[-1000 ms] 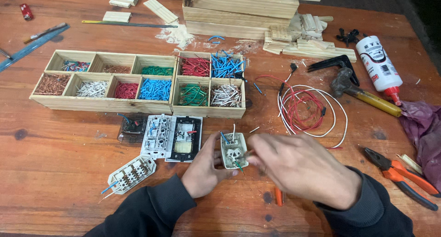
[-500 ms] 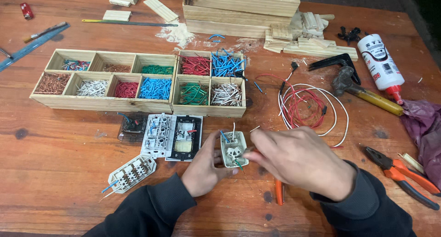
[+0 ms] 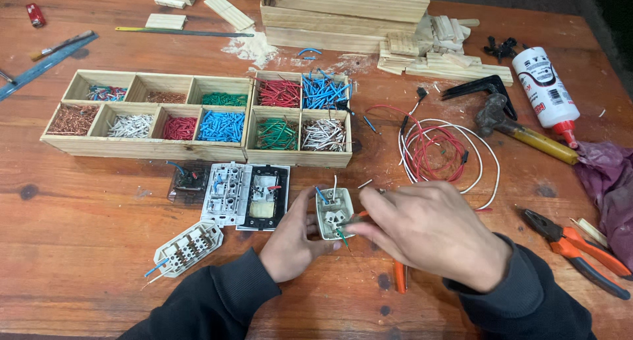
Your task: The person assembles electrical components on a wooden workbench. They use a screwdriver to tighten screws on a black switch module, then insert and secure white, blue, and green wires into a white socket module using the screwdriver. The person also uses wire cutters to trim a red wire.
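My left hand [image 3: 292, 238] grips a small white switch module [image 3: 334, 213] just above the wooden table [image 3: 79, 248], thumb on its left side. Short blue and white wire ends stick out of the module's top. My right hand [image 3: 432, 231] pinches a thin green wire [image 3: 343, 233] against the module's lower right corner. Under my right hand lies an orange-handled tool [image 3: 399, 278], mostly hidden.
Two wooden compartment trays [image 3: 151, 149] with sorted coloured wire pieces stand behind. Opened switch parts [image 3: 245, 195] and a white terminal block [image 3: 186, 248] lie left. Coiled red and white wire [image 3: 440, 152], a hammer [image 3: 521, 132], a glue bottle [image 3: 546, 93] and orange pliers [image 3: 580, 254] lie right.
My right hand has shifted slightly down and left onto the module's lower corner. The left hand and module stay almost still.
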